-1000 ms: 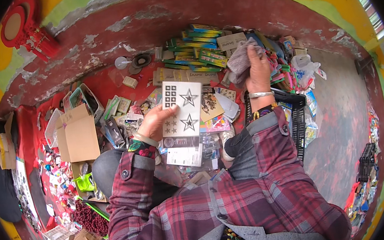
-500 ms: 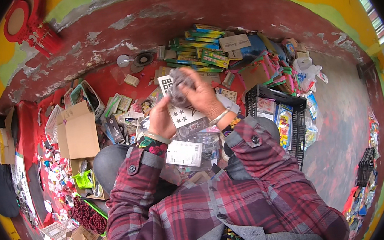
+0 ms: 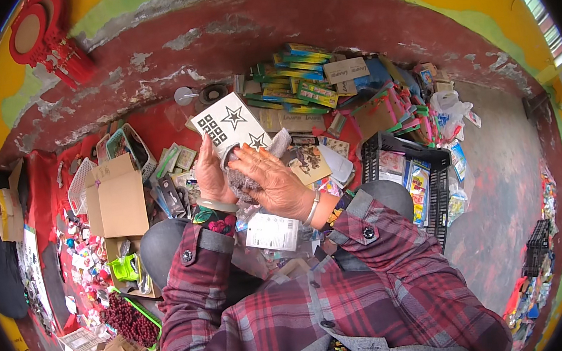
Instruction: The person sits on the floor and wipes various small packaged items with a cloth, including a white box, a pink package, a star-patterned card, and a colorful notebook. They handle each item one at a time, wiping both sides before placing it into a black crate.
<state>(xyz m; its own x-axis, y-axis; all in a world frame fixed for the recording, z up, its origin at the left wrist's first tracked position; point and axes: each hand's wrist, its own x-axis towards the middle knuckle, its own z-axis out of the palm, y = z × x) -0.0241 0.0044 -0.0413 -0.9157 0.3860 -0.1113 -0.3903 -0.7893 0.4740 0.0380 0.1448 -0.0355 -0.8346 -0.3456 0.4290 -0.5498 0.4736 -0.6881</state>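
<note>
My left hand (image 3: 210,174) holds a white card (image 3: 232,124) printed with black stars and small square patterns, tilted up in front of me. My right hand (image 3: 276,179) presses a grey cloth (image 3: 278,142) against the lower part of that card. Both hands meet above my lap, over a red-covered floor spread with small goods. A clear packet with a white label (image 3: 272,231) lies on my knees just below the hands. Both sleeves are red plaid, with a bangle on each wrist.
An open cardboard box (image 3: 116,199) sits at left. A black plastic crate (image 3: 415,177) with packets stands at right. Stacked colourful boxes (image 3: 295,76) line the wall ahead. Dark red beads (image 3: 129,322) lie at lower left, a red round ornament (image 3: 41,36) hangs upper left.
My right hand came down from the stacked goods at upper right with the grey cloth and now presses it on the card. My left hand tilted the card.
</note>
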